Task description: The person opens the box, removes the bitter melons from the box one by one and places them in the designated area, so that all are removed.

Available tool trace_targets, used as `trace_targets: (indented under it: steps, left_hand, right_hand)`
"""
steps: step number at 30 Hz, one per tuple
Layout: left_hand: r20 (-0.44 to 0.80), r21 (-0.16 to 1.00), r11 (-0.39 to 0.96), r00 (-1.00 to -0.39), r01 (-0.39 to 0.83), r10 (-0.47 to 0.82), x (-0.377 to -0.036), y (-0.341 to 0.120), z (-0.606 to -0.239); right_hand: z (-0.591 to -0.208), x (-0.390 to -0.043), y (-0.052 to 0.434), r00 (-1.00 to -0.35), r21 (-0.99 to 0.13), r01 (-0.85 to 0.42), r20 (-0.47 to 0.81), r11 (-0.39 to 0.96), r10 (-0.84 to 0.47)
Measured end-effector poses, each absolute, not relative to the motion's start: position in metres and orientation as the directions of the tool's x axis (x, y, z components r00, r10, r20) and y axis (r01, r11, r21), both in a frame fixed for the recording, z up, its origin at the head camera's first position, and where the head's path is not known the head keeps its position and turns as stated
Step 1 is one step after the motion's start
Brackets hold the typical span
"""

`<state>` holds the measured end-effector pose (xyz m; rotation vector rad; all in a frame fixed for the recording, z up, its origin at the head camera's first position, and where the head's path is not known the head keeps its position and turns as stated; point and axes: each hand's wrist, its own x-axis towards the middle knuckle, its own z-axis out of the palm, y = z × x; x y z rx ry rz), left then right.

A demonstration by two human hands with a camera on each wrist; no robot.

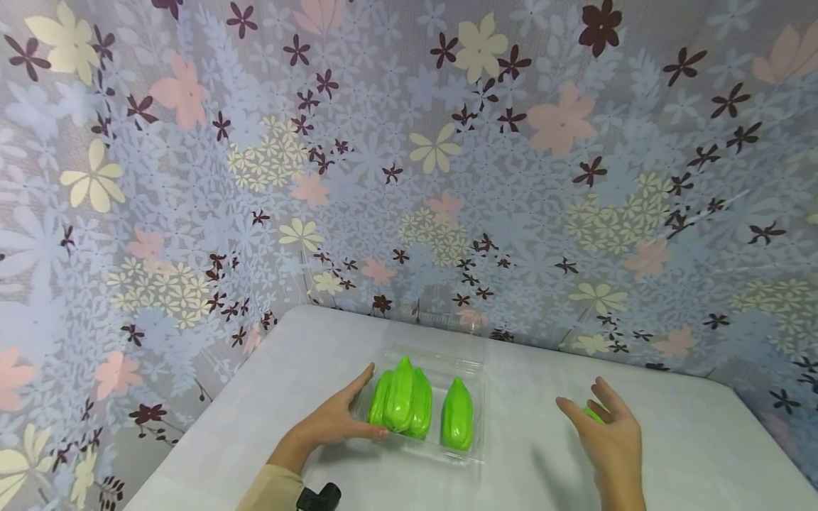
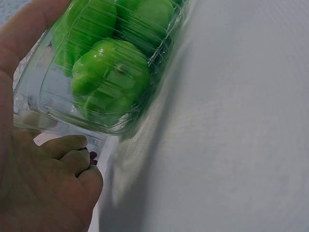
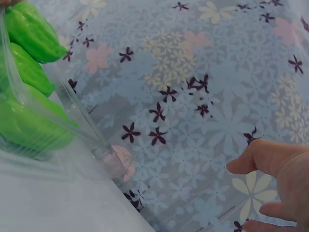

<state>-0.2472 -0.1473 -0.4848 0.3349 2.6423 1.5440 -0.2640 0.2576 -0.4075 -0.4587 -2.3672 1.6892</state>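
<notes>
The clear plastic clamshell tray [image 1: 476, 397] sits on the white tablecloth-covered table [image 1: 690, 440], just in front of the floral-patterned backdrop cloth [image 1: 409, 163], and inside it the glossy green plastic peppers [image 1: 404, 404] lie packed side by side, three bunched on the left and one [image 1: 458, 424] a little apart on the right. Each pepper's long axis runs from the near edge of the tray towards the backdrop, narrower tips pointing away from the person and blunt ends nearest. The left hand [image 1: 335, 422] is on the tray's left side, thumb reaching along the near edge to the bunched peppers, forefinger stretched along the far left corner; the left wrist view shows the palm pressed against the clear wall with the other fingers [image 2: 72, 150] curled underneath, so it is gripping the tray. The right hand [image 1: 610, 429] hovers to the right, well apart from the tray, fingers loosely spread and relaxed, holding nothing. Just behind its fingers peeks another small green piece [image 1: 593, 414] lying on the table; too much is hidden to tell which way it points.
</notes>
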Motion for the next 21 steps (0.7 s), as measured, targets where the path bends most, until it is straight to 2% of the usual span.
trace_targets:
  steps: [9, 21]
  left_hand:
    - [0.047, 0.865, 0.477, -0.973, 0.153, 0.226, -0.249, -0.142, -0.484]
    - [0.033, 0.874, 0.468, -0.977, 0.131, 0.211, -0.246, -0.144, -0.483]
  right_hand:
    - [-0.406, -0.260, 0.244, -0.947, -0.947, 0.101, 0.003, 0.306, 0.320]
    - [-0.405, -0.255, 0.221, -0.990, -0.944, 0.029, 0.019, 0.327, 0.141]
